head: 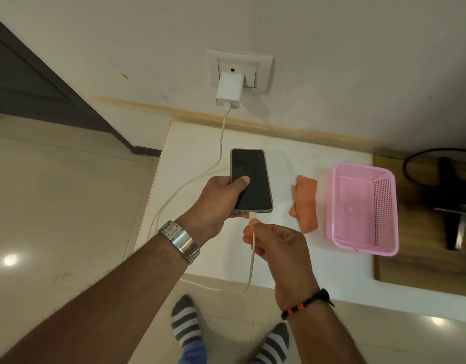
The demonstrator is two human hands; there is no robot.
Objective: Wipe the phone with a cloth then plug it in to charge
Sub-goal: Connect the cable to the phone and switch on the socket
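Observation:
A black phone with a dark screen is held above the white table. My left hand grips its left side, thumb on the screen. My right hand pinches the white charging cable just behind its connector, whose tip sits at the port in the phone's near edge. The cable loops off the table's left side and runs up to a white charger plugged into the wall socket. An orange cloth lies crumpled on the table, right of the phone.
A pink plastic basket stands on the table right of the cloth. A wooden surface with a black stand and cable lies at far right. A dark door is at upper left. My striped socks show on the tiled floor.

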